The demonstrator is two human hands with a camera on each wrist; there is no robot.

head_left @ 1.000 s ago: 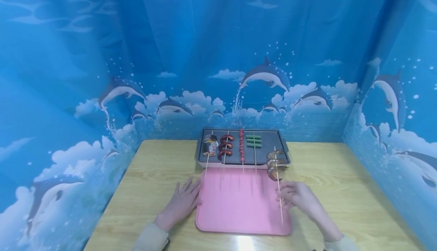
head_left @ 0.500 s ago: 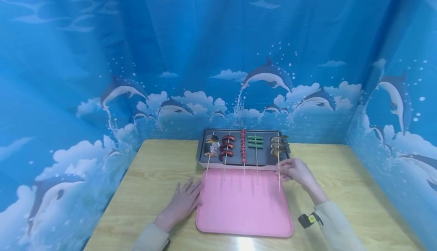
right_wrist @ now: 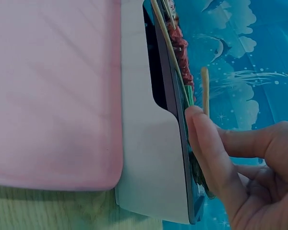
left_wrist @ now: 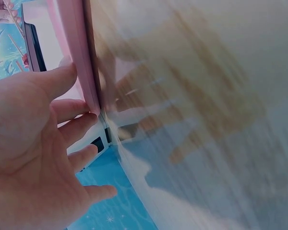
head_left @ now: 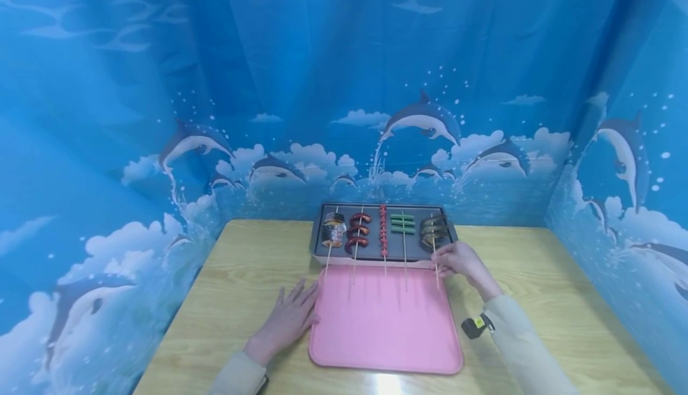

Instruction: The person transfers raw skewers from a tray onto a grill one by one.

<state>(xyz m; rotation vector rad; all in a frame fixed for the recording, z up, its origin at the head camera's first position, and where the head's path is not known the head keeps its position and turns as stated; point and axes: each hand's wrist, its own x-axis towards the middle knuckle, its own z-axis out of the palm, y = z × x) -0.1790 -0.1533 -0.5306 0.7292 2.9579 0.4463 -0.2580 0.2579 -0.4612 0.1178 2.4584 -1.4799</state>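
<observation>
My right hand [head_left: 461,262] pinches the stick of a shrimp skewer [head_left: 434,232] at the right end of a dark grill pan [head_left: 395,250]. The dark shrimp lie over the pan, while the stick points towards me above a pink tray [head_left: 384,329]. In the right wrist view, the thumb and fingertips of the right hand [right_wrist: 249,167] meet round the stick [right_wrist: 205,91]. My left hand [head_left: 285,321] lies with spread fingers at the tray's left edge. The left wrist view shows the fingers of that left hand [left_wrist: 33,129] touching the pink rim [left_wrist: 79,52].
Across the pan, from the left, lie a fish-piece skewer [head_left: 333,235], a dark red curled-piece skewer [head_left: 357,229], a red-piece skewer [head_left: 383,227] and a green-piece skewer [head_left: 402,223]. Their sticks overhang the front. A blue dolphin curtain [head_left: 344,84] stands behind the wooden table [head_left: 236,263].
My right hand has carried the shrimp skewer forward from above the tray's right edge onto the pan, then slightly left. The left hand has stayed in place.
</observation>
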